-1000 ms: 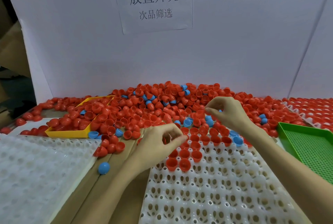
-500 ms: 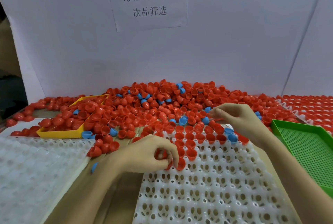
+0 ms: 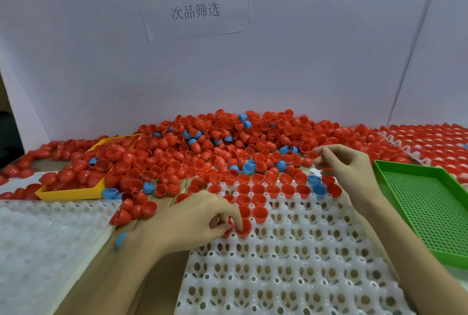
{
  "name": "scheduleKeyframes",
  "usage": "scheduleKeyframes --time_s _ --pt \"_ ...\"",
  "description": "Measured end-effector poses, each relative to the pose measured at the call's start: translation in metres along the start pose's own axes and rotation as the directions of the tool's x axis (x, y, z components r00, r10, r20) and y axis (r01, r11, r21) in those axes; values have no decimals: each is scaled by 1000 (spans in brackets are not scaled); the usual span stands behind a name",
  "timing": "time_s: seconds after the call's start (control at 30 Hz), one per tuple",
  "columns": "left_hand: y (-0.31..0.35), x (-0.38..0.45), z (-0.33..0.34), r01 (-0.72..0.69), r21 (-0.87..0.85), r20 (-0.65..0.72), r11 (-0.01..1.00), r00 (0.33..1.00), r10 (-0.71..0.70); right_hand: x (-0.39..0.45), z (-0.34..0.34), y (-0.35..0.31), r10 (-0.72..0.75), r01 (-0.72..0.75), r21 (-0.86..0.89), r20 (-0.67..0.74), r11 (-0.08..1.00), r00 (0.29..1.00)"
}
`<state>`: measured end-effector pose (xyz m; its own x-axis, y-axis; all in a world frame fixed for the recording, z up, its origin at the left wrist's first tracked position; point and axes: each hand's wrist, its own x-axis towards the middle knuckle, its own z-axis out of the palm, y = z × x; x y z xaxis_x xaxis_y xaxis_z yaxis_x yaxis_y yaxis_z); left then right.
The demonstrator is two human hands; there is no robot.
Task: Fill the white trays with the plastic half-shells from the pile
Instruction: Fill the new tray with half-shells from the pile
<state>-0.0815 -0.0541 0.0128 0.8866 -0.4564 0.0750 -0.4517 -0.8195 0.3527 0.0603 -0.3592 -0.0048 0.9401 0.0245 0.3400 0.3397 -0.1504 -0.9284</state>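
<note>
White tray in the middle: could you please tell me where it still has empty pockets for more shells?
The white tray is free from the left hand down to its near edge, and between both forearms. Its far rows, beside the pile, are crowded with red shells. The green tray lies alongside, right.

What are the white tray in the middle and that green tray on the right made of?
White tray: apparently thin moulded plastic, slightly translucent and glossy, with the brown surface showing through its holes. Green tray: looks like rigid matte plastic, with a perforated mesh floor and solid raised rim.
</note>
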Motion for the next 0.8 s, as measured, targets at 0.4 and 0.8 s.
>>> scheduleKeyframes --time_s 0.4,0.8 --pt "-1 7 4 12 -528 -223 849 963 -152 -4 4 -1 -37 39 -63 35 997 999" --pt "19 58 -1 35 -567 -233 823 951 -202 -2 -2 -1 -61 58 -83 -30 995 998"
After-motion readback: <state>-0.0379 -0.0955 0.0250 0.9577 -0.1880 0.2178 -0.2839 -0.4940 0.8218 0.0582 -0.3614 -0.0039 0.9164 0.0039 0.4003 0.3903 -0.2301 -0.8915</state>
